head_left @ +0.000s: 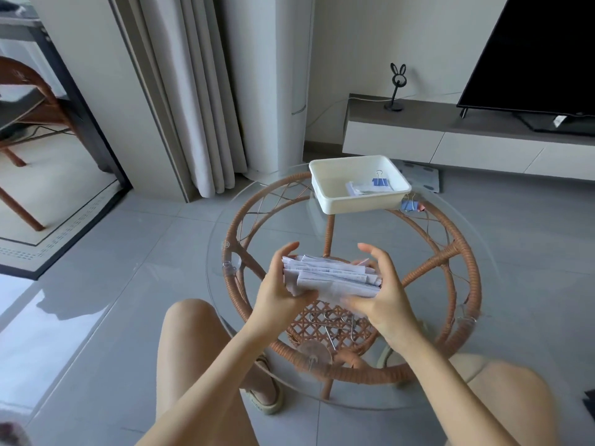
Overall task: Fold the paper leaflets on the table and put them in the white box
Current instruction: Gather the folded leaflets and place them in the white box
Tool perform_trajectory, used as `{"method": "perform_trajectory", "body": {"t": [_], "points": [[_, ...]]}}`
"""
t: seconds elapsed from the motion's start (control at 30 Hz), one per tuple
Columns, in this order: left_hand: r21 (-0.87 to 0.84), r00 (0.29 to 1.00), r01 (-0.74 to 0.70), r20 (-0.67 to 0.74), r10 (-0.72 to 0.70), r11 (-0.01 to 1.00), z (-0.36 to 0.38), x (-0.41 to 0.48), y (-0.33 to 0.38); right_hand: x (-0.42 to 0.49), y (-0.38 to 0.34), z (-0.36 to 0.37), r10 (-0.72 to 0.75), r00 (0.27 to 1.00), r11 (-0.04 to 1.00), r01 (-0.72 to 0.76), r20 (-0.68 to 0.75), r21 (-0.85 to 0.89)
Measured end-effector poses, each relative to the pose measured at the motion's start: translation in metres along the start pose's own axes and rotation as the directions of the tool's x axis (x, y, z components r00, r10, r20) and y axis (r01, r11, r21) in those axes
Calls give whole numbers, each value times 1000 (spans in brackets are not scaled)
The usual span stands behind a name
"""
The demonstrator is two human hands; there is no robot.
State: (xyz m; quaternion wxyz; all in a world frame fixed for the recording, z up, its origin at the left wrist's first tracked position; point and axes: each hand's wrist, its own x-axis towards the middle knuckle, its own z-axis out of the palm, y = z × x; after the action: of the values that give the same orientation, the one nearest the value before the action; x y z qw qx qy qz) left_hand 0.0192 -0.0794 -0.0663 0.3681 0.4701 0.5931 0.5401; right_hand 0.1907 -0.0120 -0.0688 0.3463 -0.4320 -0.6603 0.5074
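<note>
A stack of folded white paper leaflets [331, 276] with printed text is held above the round glass table [257, 201]. My left hand [280, 284] grips the stack's left end, thumb underneath and fingers curled over the top. At the right end my right hand [383, 291] holds it the same way. The white box [359, 183] stands at the far side of the table. Inside it lies a folded bundle of leaflets [362, 188] fastened with a blue binder clip [380, 181].
Loose blue and pink binder clips [412, 206] lie on the glass just right of the box. The table has a wicker frame [463, 272] with metal clips on its lower shelf [335, 323]. My knees flank the near edge. A TV cabinet [450, 136] stands behind.
</note>
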Motion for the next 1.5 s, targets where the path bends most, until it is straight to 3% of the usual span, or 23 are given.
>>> {"method": "perform_trajectory", "body": {"t": [0.1, 0.23, 0.3, 0.37, 0.47, 0.53, 0.6, 0.73, 0.9, 1.0, 1.1, 1.17, 1.23, 1.37, 1.5], "points": [[-39, 995, 56, 79, -53, 998, 8, 4, -8, -3, 9, 7, -2, 999, 991, -4, -46, -137], [-91, 986, 60, 161, -44, 994, 14, 5, -10, -1, 18, 9, 59, 994, 998, -60, -94, -16], [-202, 986, 95, 151, -65, 975, 14, 6, -7, -1, 18, 8, 77, 995, 997, -76, -67, 24], [-329, 989, 144, 68, -129, 933, 17, 6, -3, -1, 18, 8, 60, 997, 997, -58, -39, 51], [-308, 952, 172, -194, -239, 936, 34, 10, 2, -2, 15, 13, 55, 998, 988, -54, -6, 143], [-280, 912, 140, -337, -234, 950, 42, 16, 3, -4, 10, 14, 52, 998, 981, -46, -24, 188], [-249, 909, 96, -372, -186, 964, 44, 20, 3, -6, 10, 13, 49, 998, 974, -39, -42, 222], [-141, 944, 39, -321, -83, 989, 41, 23, -2, -6, 13, 13, 45, 998, 973, -34, -45, 226], [-121, 984, 8, -176, -29, 993, 41, 20, -3, 4, 15, 23, 6, 972, 990, 27, -233, 136], [-127, 975, 22, -216, -49, 992, 42, 22, -1, 4, 15, 15, 57, 982, 990, -32, -181, 136], [-153, 974, 24, -221, -58, 988, 45, 24, -1, 1, 13, 5, 130, 987, 944, -92, -99, 317], [-166, 974, 24, -221, -60, 986, 46, 25, -4, 1, 7, 10, 136, 978, 898, -56, -156, 436], [-181, 976, 20, -208, -58, 983, 46, 25, -9, 4, -2, 22, 186, 938, 892, -37, -291, 450], [-133, 978, 42, -195, -67, 990, 46, 22, -9, 7, -10, 40, 141, 846, 939, 50, -515, 341], [-85, 964, 59, -255, -79, 995, 46, 25, -5, 10, -4, 38, -27, 831, 973, 148, -555, 175]]}}
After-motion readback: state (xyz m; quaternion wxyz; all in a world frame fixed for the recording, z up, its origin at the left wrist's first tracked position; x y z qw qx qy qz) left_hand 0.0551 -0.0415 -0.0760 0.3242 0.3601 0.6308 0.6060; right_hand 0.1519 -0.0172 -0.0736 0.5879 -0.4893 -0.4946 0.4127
